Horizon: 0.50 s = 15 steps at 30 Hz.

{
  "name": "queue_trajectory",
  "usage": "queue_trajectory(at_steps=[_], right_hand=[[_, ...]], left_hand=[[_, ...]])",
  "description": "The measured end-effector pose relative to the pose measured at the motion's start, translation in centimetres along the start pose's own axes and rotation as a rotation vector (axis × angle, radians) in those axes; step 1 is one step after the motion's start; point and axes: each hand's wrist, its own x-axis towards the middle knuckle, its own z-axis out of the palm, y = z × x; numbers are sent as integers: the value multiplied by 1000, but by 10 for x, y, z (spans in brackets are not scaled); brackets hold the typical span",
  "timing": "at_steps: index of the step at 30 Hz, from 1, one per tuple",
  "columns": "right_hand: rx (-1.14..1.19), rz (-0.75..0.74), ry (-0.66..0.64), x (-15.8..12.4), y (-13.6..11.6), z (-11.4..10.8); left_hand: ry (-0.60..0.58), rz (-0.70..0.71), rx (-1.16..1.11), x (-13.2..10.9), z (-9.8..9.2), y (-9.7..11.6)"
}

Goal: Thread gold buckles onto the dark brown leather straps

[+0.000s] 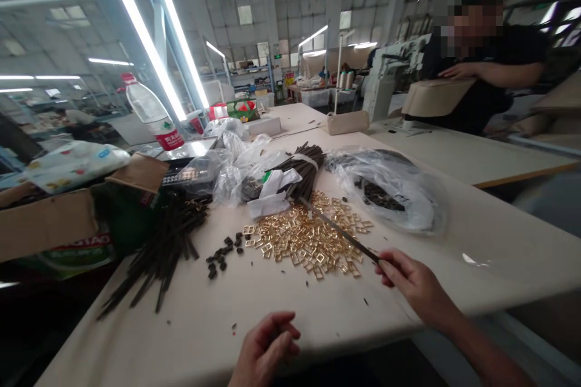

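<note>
My right hand pinches one end of a long dark strap, which slants up and left over a pile of gold metal buckles. Near the table's front edge is my left hand, with its fingers loosely curled and apart and nothing seen in them. Behind the buckles lies a bundle of dark straps with a pale band around it. Small black pieces lie left of the buckles. More dark straps are spread at the table's left side.
A clear plastic bag with dark items lies right of the bundle. Cardboard and a bottle with a red label are at the left. A person leans over a beige piece by a machine at the back right.
</note>
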Motion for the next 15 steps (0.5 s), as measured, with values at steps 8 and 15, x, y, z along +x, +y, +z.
queue_trajectory(at_steps=[8,15], right_hand=[[501,199,-347,-80,-32,56],[525,326,-483,-104,-19,53]], left_hand=[[77,113,-258,16,-13,27],[172,94,-286,7,-35,28]])
